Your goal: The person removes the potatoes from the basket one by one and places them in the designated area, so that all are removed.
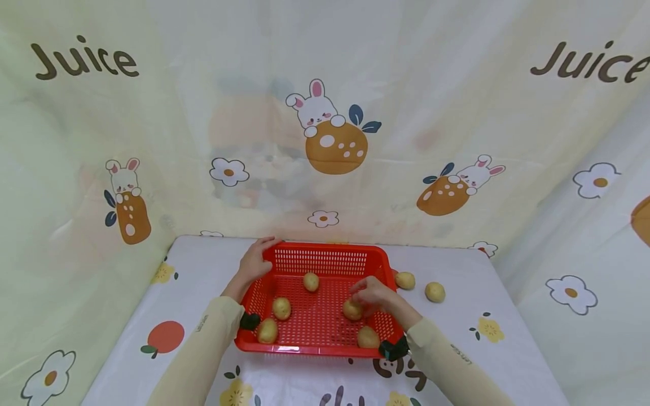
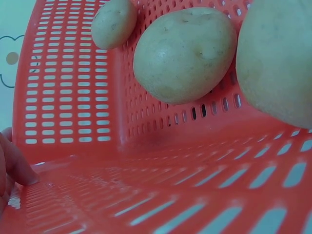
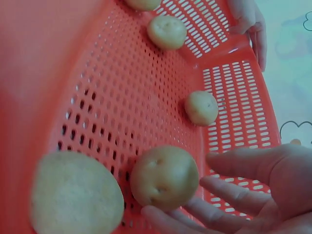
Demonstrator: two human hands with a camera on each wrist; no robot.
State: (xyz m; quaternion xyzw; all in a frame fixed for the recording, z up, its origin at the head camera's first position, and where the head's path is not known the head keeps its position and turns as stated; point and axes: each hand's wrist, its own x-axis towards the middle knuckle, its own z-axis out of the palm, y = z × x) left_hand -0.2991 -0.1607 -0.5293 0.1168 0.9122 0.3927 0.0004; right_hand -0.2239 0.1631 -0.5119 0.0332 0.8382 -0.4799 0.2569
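A red plastic basket [image 1: 315, 351] with slotted walls holds several potatoes. My left hand [image 1: 255, 260] grips its rim at the far left corner, thumb inside and fingers outside, as the right wrist view shows. Inside the basket, my right hand [image 1: 373, 294] is at a potato [image 3: 165, 178] on the right side. Its fingers [image 3: 234, 195] are spread and fairly straight, with fingertips right at the potato's side. A larger potato [image 3: 78, 195] lies nearer the front. Toward the left are a potato [image 1: 281, 308] and another potato [image 1: 267, 331]; a small potato [image 1: 311, 281] lies near the back wall.
Outside the basket, on the right, a potato [image 1: 405, 280] and a second potato [image 1: 435, 292] lie on the printed white tablecloth [image 1: 472, 361]. A patterned curtain [image 1: 274, 113] hangs behind the table and along both sides.
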